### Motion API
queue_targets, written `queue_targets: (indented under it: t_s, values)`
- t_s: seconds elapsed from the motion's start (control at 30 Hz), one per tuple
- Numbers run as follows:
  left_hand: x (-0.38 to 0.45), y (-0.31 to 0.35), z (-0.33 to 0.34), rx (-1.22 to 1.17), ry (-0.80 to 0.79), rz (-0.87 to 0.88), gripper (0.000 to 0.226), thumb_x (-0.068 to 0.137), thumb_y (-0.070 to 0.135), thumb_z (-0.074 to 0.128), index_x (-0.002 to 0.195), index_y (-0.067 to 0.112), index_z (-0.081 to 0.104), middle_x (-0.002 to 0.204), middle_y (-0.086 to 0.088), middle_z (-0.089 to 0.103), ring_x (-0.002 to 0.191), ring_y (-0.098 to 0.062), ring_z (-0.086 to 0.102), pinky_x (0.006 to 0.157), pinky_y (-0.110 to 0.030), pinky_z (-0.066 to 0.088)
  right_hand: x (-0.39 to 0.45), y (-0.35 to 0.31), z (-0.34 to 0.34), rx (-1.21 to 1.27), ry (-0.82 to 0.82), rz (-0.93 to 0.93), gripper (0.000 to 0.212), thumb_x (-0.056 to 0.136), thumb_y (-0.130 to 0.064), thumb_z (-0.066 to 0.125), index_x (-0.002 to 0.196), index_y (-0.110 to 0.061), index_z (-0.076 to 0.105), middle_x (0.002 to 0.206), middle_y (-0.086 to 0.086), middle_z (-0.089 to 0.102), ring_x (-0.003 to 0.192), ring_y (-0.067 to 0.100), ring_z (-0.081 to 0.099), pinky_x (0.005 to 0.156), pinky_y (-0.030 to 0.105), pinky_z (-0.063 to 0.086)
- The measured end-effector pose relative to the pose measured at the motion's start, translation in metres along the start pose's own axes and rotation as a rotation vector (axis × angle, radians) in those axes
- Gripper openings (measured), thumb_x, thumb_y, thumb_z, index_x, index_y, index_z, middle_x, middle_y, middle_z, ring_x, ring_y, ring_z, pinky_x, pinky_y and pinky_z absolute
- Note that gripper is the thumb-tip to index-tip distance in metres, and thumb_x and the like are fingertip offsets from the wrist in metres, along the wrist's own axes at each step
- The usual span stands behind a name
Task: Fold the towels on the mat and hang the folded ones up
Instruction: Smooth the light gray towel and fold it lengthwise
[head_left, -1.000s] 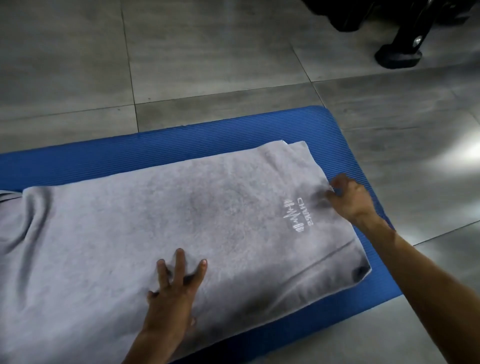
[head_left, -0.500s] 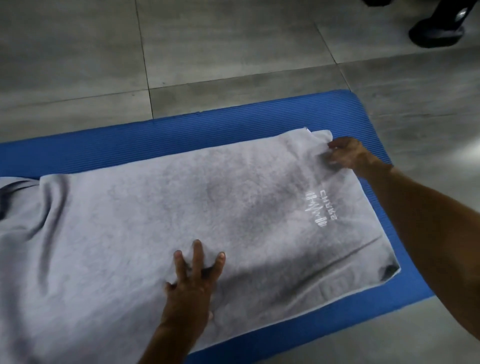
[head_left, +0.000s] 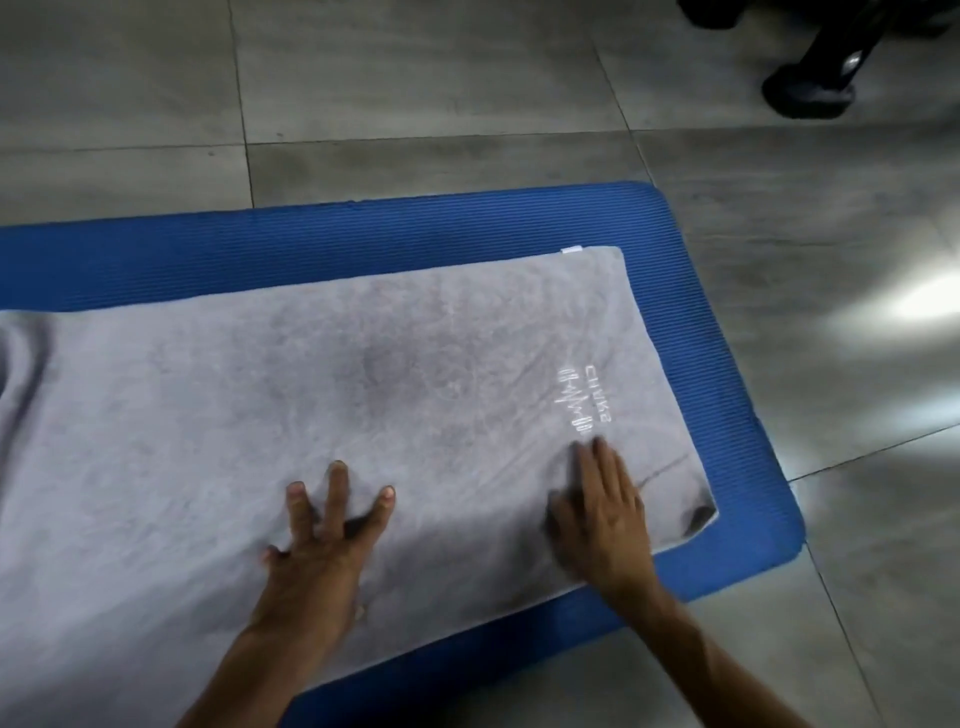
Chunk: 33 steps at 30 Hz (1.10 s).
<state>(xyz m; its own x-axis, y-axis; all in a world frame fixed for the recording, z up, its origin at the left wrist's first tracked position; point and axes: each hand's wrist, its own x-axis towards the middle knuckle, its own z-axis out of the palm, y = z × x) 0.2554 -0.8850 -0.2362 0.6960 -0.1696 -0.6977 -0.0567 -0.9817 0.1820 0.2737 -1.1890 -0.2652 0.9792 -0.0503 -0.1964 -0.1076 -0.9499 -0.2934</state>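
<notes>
Towel (head_left: 322, 395), grey, lies spread flat on the blue mat (head_left: 363, 244), which sits on the grey tiled floor (head_left: 415, 78). Its right end stops just short of the mat's rounded right edge; its left part runs out of view, with a raised crease near the left border. White logo (head_left: 584, 402) is printed near the right end, and a small white tag (head_left: 571, 250) shows at the far right corner. The near right corner has a dark patch; you cannot tell whether it is a fold or a shadow.

Your left hand (head_left: 317, 540) rests palm down on the towel near its front edge, fingers straight and splayed. Grip: wide, holding nothing, flat on the cloth.

Your right hand (head_left: 602, 514) also lies palm down on the towel, just below the logo, fingers straight and close together. It is blurred. Grip: wide, holding nothing, touching the cloth.

Dark footed object (head_left: 810, 88) stands on the floor at far right, well apart from the mat.
</notes>
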Motion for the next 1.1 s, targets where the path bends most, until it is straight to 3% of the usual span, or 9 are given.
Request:
queue_targets:
  t_s: [0.13, 0.23, 0.43, 0.57, 0.67, 0.73, 0.83, 0.93, 1.1]
  values:
    - [-0.003, 0.0, -0.003, -0.033, 0.008, -0.025, 0.112, 0.086, 0.025, 0.069, 0.143, 0.045, -0.026, 0.14, -0.006, -0.054, 0.135, -0.046, -0.034, 0.108, -0.067, 0.022, -0.051, 0.027, -0.003, -0.111, -0.053, 0.045, 0.069, 0.096, -0.062, 0.011, 0.152, -0.022, 0.019, 0.16, 0.006, 0.024, 0.147, 0.026, 0.022, 0.117, 0.048, 0.027]
    - [-0.007, 0.004, -0.005, -0.046, 0.023, -0.034, 0.104, 0.088, 0.016, 0.065, 0.147, 0.046, -0.015, 0.147, -0.005, -0.045, 0.137, -0.045, -0.031, 0.109, -0.068, 0.02, -0.049, 0.011, -0.013, -0.109, -0.021, 0.057, 0.067, 0.096, -0.056, 0.021, 0.148, -0.018, 0.037, 0.156, 0.012, 0.031, 0.144, 0.033, 0.025, 0.115, 0.053, 0.029]
    - [-0.015, 0.003, 0.005, -0.145, 0.115, -0.038, 0.093, 0.084, 0.007, 0.063, 0.151, 0.038, 0.006, 0.158, -0.004, -0.025, 0.143, -0.042, -0.02, 0.108, -0.07, 0.017, -0.048, -0.1, -0.003, 0.134, -0.092, -0.358, 0.06, 0.101, -0.049, 0.023, 0.131, -0.012, 0.059, 0.139, 0.01, 0.055, 0.13, 0.024, 0.046, 0.112, 0.029, 0.031]
    - [-0.037, -0.032, 0.025, -0.323, 0.309, 0.034, 0.072, 0.083, 0.013, 0.067, 0.147, 0.02, 0.035, 0.16, -0.007, 0.008, 0.144, -0.031, 0.02, 0.113, -0.045, 0.031, -0.055, -0.187, 0.018, 0.253, -0.329, -0.475, 0.049, 0.1, -0.042, 0.031, 0.128, -0.016, 0.061, 0.132, 0.003, 0.061, 0.119, 0.015, 0.055, 0.102, 0.006, 0.028]
    - [-0.07, -0.088, 0.042, -0.384, 0.64, 0.006, 0.05, 0.073, 0.014, 0.068, 0.122, 0.01, 0.06, 0.134, -0.013, 0.049, 0.113, -0.035, 0.055, 0.082, -0.045, 0.054, -0.055, -0.245, 0.028, 0.259, -0.383, -0.576, 0.057, 0.098, -0.055, 0.028, 0.124, -0.019, 0.064, 0.124, -0.002, 0.066, 0.111, 0.012, 0.061, 0.097, 0.011, 0.037]
    - [-0.093, -0.136, 0.049, -0.422, 0.829, -0.17, 0.043, 0.072, 0.021, 0.059, 0.113, 0.01, 0.063, 0.115, -0.013, 0.058, 0.099, -0.036, 0.057, 0.075, -0.045, 0.054, -0.049, -0.277, 0.032, 0.223, -0.388, -0.658, 0.065, 0.095, -0.062, 0.026, 0.121, -0.018, 0.065, 0.122, -0.001, 0.068, 0.109, 0.014, 0.063, 0.096, 0.017, 0.041]
    - [-0.13, -0.209, 0.058, -0.549, 1.029, -0.553, 0.045, 0.077, 0.031, 0.041, 0.112, 0.009, 0.06, 0.108, -0.015, 0.058, 0.097, -0.038, 0.055, 0.083, -0.046, 0.049, -0.035, -0.32, 0.046, 0.155, -0.494, -0.709, 0.036, 0.099, -0.037, 0.048, 0.129, -0.02, 0.059, 0.131, -0.004, 0.061, 0.118, 0.015, 0.059, 0.101, 0.02, 0.04]
    - [-0.157, -0.264, 0.07, -0.722, 1.0, -0.874, 0.044, 0.086, 0.03, 0.049, 0.124, 0.007, 0.052, 0.117, -0.018, 0.053, 0.105, -0.04, 0.049, 0.087, -0.048, 0.044, -0.022, -0.36, 0.056, 0.123, -0.54, -0.783, 0.033, 0.099, -0.028, 0.053, 0.132, -0.023, 0.055, 0.134, -0.006, 0.058, 0.121, 0.013, 0.056, 0.105, 0.023, 0.041]
    - [-0.171, -0.309, 0.077, -1.29, 0.803, -1.091, 0.05, 0.092, 0.036, 0.059, 0.125, 0.001, 0.048, 0.122, -0.02, 0.057, 0.113, -0.036, 0.053, 0.094, -0.038, 0.042, 0.005, -0.439, 0.069, 0.165, -0.515, -0.872, 0.025, 0.096, -0.018, 0.057, 0.12, -0.019, 0.061, 0.115, -0.002, 0.067, 0.1, 0.013, 0.062, 0.089, 0.024, 0.048]
